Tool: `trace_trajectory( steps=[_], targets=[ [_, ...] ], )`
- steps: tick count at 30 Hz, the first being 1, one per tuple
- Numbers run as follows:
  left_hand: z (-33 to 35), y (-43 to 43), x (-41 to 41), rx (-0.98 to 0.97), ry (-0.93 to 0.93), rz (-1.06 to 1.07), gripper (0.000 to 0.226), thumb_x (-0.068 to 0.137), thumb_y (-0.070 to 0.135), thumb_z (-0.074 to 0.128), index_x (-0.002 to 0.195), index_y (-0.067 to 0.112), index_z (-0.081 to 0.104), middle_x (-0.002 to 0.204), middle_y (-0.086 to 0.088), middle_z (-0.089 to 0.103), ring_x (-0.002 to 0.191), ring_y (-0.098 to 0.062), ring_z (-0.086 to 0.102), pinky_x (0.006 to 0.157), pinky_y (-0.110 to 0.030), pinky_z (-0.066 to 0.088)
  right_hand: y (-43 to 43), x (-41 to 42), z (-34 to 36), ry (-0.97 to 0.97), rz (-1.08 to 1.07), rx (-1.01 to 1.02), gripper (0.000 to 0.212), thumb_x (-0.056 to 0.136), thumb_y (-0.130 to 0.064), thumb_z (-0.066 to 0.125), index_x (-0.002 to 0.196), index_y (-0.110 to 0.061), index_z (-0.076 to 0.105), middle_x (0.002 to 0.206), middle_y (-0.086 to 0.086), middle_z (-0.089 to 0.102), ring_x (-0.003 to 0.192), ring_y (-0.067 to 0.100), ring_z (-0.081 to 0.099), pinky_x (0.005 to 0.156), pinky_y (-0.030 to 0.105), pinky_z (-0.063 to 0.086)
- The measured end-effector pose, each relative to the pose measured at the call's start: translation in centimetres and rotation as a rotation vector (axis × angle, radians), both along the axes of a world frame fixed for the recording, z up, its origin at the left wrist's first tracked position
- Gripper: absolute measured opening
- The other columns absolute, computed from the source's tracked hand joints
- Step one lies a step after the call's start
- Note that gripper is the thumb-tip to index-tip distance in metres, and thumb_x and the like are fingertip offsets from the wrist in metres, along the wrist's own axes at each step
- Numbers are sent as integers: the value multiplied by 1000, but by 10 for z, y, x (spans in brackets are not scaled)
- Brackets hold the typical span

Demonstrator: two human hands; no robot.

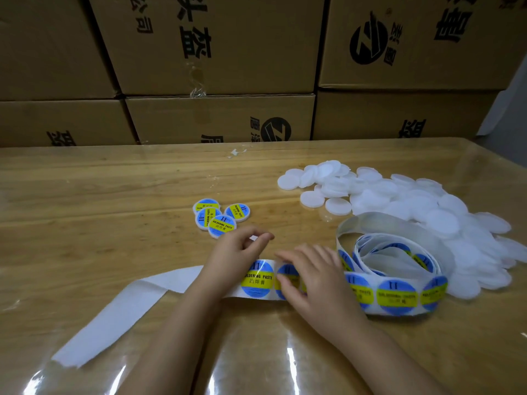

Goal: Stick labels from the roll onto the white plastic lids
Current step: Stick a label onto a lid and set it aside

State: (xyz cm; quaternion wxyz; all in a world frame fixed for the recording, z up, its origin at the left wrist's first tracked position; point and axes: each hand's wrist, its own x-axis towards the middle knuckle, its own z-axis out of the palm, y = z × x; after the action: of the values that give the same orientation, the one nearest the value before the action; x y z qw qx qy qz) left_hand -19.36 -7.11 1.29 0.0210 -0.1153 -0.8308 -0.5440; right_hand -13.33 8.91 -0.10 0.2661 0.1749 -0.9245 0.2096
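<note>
Labels [257,277] reading "II SOLDERING PASTE" run along the strip [159,289] on the bench [85,209]. The right hand [316,280] presses it with straight fingers, the left hand [233,249] pinches a small white piece [253,238], and white lids [427,212] lie heaped beyond the roll [397,295].

The table [85,195] is pale wood with a clear grain, laid under a transparent plastic sheet [288,360] that glares wet-bright at six o'clock. At two o'clock the heap of lids [413,201] is milky white plastic, smooth and dull. The labels [256,277] on the roll [396,292] at four o'clock are glossy, catching light; those stuck on the lids at eleven o'clock [221,225] shine the same. The spent backing paper [114,317] at eight o'clock is matt white. At twelve o'clock, the boxes [222,118] are matt brown cardboard, sealed with shiny clear tape [196,81].
</note>
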Motion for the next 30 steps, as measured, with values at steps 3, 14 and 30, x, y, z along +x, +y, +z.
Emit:
trace_trajectory(
  steps=[3,14,30],
  targets=[
    [1,-5,-2,51,-40,-11,16,92,24,58,83,26,70,46,9,40,45,-5,35,45,-12,30,2,-2,-1,-23,7,-61,18,85,-32,50,86,-22,65,83,-8,52,82,14,51,76,31,35],
    [6,7,1,279,-202,-98,15,93,17,55,86,14,69,40,8,34,39,-5,30,42,-15,28,-1,-3,-5,-97,149,-174,11,80,-30,65,82,-20,62,82,-13,55,82,6,45,75,23,32],
    [-5,27,4,406,-321,-194,16,92,17,57,82,12,68,55,-2,57,48,-10,53,47,-17,43,-6,0,-2,-30,323,-365,27,82,-26,63,108,-28,61,90,-18,56,86,10,51,80,21,43]
  ],
)
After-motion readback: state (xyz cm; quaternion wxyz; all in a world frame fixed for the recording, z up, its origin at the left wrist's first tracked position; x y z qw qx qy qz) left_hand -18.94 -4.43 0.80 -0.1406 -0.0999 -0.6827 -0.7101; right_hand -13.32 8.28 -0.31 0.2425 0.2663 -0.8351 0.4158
